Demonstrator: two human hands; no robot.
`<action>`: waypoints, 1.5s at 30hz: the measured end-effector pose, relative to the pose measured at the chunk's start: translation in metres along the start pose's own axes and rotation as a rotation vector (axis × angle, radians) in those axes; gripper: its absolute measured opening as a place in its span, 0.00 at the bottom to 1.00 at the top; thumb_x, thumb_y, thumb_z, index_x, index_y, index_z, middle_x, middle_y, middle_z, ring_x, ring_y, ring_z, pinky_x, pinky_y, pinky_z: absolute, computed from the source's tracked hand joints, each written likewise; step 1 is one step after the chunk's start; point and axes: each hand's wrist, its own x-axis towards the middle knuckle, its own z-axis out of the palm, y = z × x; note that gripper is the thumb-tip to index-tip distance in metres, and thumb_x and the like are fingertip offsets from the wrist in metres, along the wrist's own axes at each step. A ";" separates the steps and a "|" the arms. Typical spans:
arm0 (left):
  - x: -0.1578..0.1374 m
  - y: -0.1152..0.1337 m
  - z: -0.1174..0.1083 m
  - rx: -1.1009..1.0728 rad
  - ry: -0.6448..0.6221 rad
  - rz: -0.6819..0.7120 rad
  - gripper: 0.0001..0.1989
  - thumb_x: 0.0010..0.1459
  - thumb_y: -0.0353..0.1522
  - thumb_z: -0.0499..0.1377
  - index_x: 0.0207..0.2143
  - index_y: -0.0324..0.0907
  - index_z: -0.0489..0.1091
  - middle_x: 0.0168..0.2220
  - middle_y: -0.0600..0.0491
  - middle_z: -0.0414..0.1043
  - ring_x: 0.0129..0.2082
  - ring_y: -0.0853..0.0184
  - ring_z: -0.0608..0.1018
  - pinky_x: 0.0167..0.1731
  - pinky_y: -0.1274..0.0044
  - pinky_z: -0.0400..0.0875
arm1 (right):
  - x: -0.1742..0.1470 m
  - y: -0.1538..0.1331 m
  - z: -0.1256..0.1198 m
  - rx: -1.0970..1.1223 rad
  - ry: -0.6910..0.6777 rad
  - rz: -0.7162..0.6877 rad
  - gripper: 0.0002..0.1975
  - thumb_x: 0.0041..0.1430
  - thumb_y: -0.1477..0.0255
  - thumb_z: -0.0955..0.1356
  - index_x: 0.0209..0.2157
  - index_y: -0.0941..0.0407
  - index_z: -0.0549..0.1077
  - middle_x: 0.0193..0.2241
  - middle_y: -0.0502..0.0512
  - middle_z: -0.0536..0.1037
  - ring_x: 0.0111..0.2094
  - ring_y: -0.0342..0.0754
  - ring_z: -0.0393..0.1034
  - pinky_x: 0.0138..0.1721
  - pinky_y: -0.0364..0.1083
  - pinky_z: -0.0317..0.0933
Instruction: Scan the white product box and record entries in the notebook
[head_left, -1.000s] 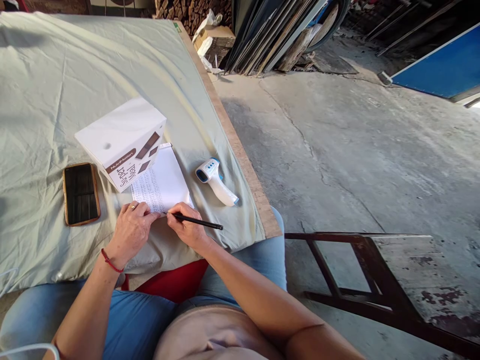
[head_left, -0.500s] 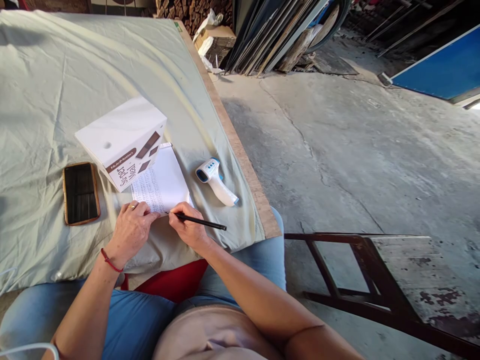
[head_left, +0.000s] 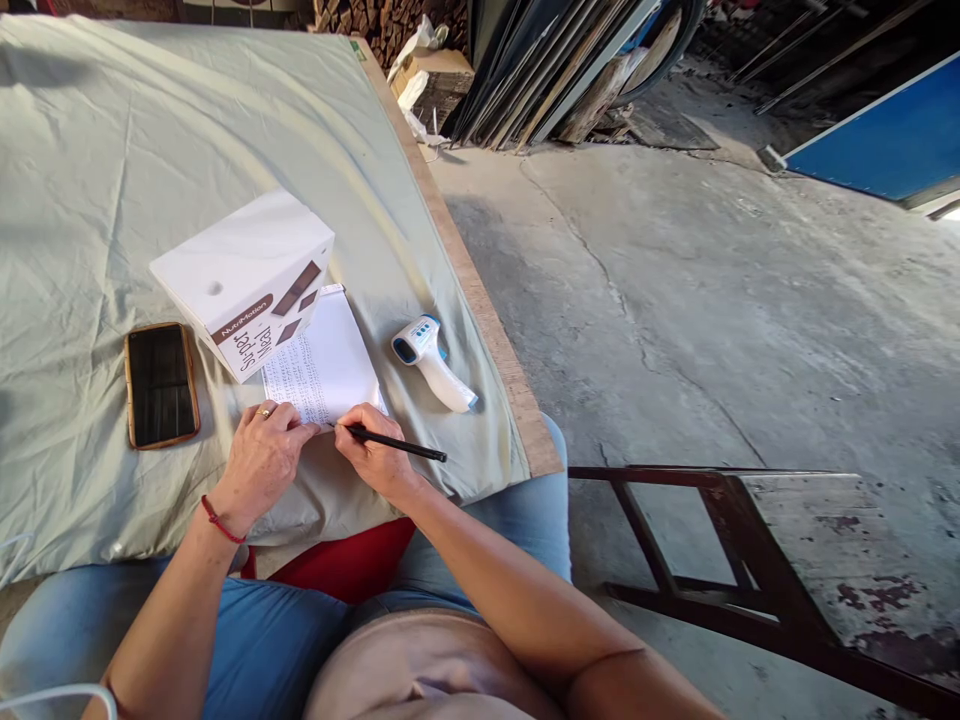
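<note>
A notepad (head_left: 345,365) with rows of handwriting on its left side lies on the cloth-covered table. My right hand (head_left: 373,455) pinches a black pen (head_left: 397,441), its tip end at the pad's lower edge. My left hand (head_left: 268,450), with a ring and a red wrist cord, rests curled at the pad's lower left corner, fingers closed on that edge. A white box (head_left: 247,270) printed "Super Meal" stands at the upper left of the pad and hides part of it. Right of the pad lies a white and blue infrared thermometer (head_left: 429,362).
A phone (head_left: 160,386) in a brown case lies left of the box. The table's bare wooden edge (head_left: 487,320) runs down the right side. A worn wooden chair (head_left: 720,540) stands on the concrete floor (head_left: 675,300). Panels (head_left: 547,75) lean at the back.
My right hand and the pen have shifted slightly left along the pad's lower edge. My left hand, the box, the phone and the thermometer stay in place.
</note>
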 end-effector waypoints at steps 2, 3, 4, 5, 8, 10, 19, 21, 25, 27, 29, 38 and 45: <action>0.000 0.000 0.000 -0.003 0.002 0.002 0.19 0.67 0.24 0.52 0.48 0.50 0.79 0.35 0.51 0.71 0.38 0.61 0.71 0.40 0.68 0.66 | 0.000 -0.001 0.000 0.002 0.005 0.008 0.08 0.60 0.74 0.65 0.26 0.52 0.65 0.22 0.46 0.69 0.24 0.43 0.63 0.29 0.43 0.58; 0.000 0.000 0.001 -0.003 0.003 0.001 0.19 0.67 0.24 0.51 0.47 0.50 0.79 0.35 0.51 0.71 0.38 0.61 0.71 0.40 0.68 0.66 | 0.000 -0.001 0.000 0.006 0.003 0.017 0.08 0.60 0.74 0.65 0.26 0.52 0.65 0.22 0.46 0.69 0.24 0.43 0.63 0.29 0.43 0.58; 0.000 0.000 0.001 -0.001 0.003 0.000 0.19 0.67 0.24 0.51 0.47 0.50 0.79 0.35 0.51 0.71 0.38 0.61 0.71 0.40 0.68 0.66 | 0.000 -0.001 0.000 0.014 0.001 0.028 0.08 0.60 0.73 0.65 0.26 0.52 0.65 0.22 0.46 0.69 0.24 0.43 0.63 0.29 0.43 0.58; 0.000 0.000 0.001 0.001 0.003 -0.002 0.19 0.67 0.24 0.51 0.46 0.49 0.79 0.35 0.50 0.72 0.38 0.61 0.71 0.40 0.68 0.66 | 0.000 -0.002 -0.001 0.027 -0.002 0.043 0.08 0.59 0.73 0.65 0.26 0.52 0.65 0.21 0.46 0.69 0.23 0.43 0.62 0.28 0.43 0.58; 0.000 0.000 0.001 0.003 -0.002 -0.007 0.19 0.67 0.24 0.51 0.46 0.50 0.79 0.35 0.50 0.72 0.38 0.61 0.71 0.40 0.68 0.66 | 0.000 -0.002 -0.002 0.060 0.011 0.082 0.07 0.59 0.73 0.64 0.26 0.53 0.65 0.22 0.46 0.69 0.22 0.42 0.62 0.27 0.42 0.58; 0.000 0.001 0.000 0.004 -0.009 -0.011 0.19 0.67 0.24 0.52 0.47 0.50 0.79 0.35 0.51 0.72 0.38 0.61 0.71 0.40 0.68 0.66 | 0.000 -0.002 -0.002 0.057 0.027 0.097 0.07 0.59 0.72 0.64 0.27 0.53 0.65 0.22 0.46 0.69 0.22 0.42 0.62 0.27 0.42 0.58; 0.001 0.002 -0.002 -0.002 -0.027 -0.023 0.20 0.68 0.24 0.50 0.48 0.50 0.79 0.36 0.50 0.72 0.38 0.61 0.71 0.40 0.68 0.66 | 0.000 -0.002 0.000 0.028 0.019 0.062 0.08 0.59 0.73 0.64 0.26 0.52 0.64 0.21 0.46 0.68 0.23 0.42 0.61 0.27 0.43 0.57; 0.001 0.001 -0.002 0.004 -0.030 -0.021 0.20 0.68 0.24 0.50 0.48 0.51 0.79 0.36 0.50 0.72 0.38 0.61 0.71 0.40 0.68 0.66 | 0.000 -0.002 -0.001 0.030 0.012 0.057 0.08 0.59 0.74 0.64 0.26 0.52 0.64 0.21 0.46 0.68 0.23 0.42 0.61 0.27 0.43 0.58; 0.001 0.001 -0.002 0.014 -0.034 -0.019 0.20 0.68 0.24 0.50 0.48 0.50 0.79 0.36 0.50 0.73 0.39 0.61 0.72 0.40 0.68 0.66 | 0.000 -0.003 -0.001 0.033 0.028 0.062 0.07 0.58 0.73 0.64 0.26 0.52 0.63 0.21 0.45 0.68 0.22 0.42 0.61 0.27 0.43 0.58; 0.001 0.001 -0.003 0.017 -0.040 -0.024 0.20 0.67 0.24 0.51 0.47 0.50 0.79 0.36 0.50 0.73 0.38 0.61 0.72 0.40 0.68 0.67 | 0.000 -0.003 -0.001 0.041 0.075 0.071 0.06 0.58 0.73 0.64 0.27 0.52 0.64 0.21 0.45 0.68 0.22 0.42 0.61 0.27 0.43 0.58; 0.001 0.001 -0.002 0.019 -0.045 -0.026 0.19 0.67 0.24 0.51 0.46 0.49 0.79 0.36 0.50 0.73 0.39 0.61 0.72 0.40 0.68 0.67 | 0.000 -0.003 -0.001 0.053 0.118 0.084 0.05 0.59 0.72 0.64 0.28 0.52 0.64 0.22 0.45 0.68 0.22 0.42 0.62 0.27 0.43 0.59; -0.001 -0.004 0.001 -0.079 0.118 -0.084 0.12 0.61 0.23 0.54 0.35 0.44 0.76 0.35 0.51 0.73 0.37 0.63 0.74 0.37 0.71 0.68 | -0.003 -0.009 -0.007 0.024 0.106 0.004 0.03 0.63 0.71 0.65 0.34 0.52 0.69 0.27 0.50 0.74 0.28 0.46 0.69 0.33 0.46 0.65; -0.003 -0.023 -0.014 -0.219 0.674 -0.457 0.06 0.56 0.30 0.59 0.30 0.45 0.61 0.30 0.56 0.64 0.28 0.68 0.69 0.32 0.73 0.68 | 0.029 0.016 -0.030 -0.314 0.023 -0.134 0.18 0.66 0.77 0.60 0.52 0.54 0.73 0.43 0.61 0.77 0.43 0.55 0.70 0.48 0.56 0.66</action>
